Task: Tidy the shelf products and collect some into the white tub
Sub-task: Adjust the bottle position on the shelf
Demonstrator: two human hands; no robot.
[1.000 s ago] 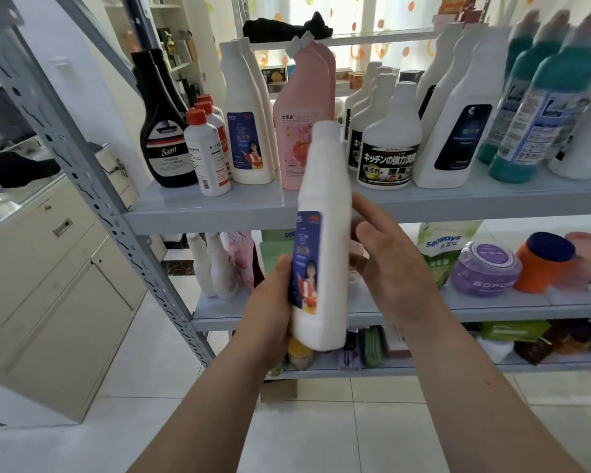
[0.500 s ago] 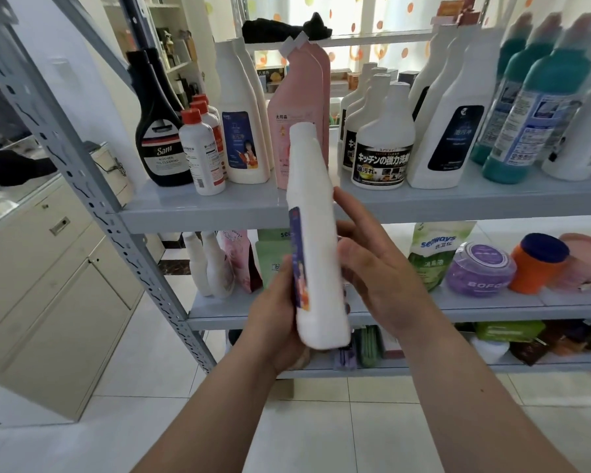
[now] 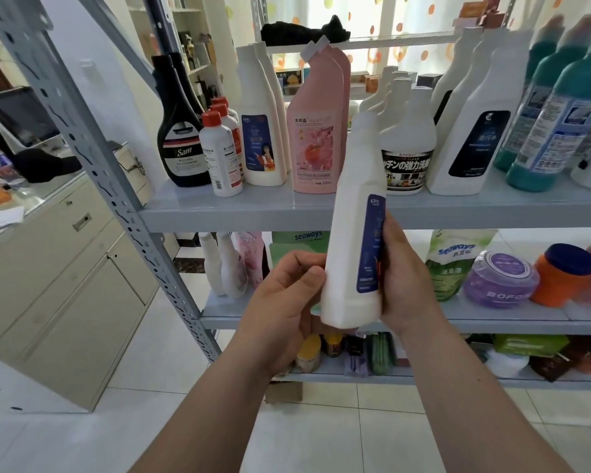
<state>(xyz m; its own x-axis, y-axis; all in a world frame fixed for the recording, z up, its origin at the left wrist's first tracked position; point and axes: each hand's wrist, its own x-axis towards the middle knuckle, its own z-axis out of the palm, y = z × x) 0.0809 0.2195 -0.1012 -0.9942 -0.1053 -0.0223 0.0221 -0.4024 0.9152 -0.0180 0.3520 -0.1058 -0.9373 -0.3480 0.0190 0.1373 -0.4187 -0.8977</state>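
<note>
Here we hold the white bottle [image 3: 350,240] nearly upright between both hands, in front of the shelf [image 3: 253,209]. Our left hand [image 3: 284,302] curls against its lower left edge, thumb pressed to the plastic. Our right hand [image 3: 408,285] wraps the opposite side, fingers behind it (the blue label [image 3: 371,244] is turned toward that hand). Above the grip and beyond it stand the pink bottle [image 3: 316,131] and the black-labelled bottle [image 3: 406,158]. Right of the grip, a purple jar [image 3: 500,281] sits one shelf board lower.
</note>
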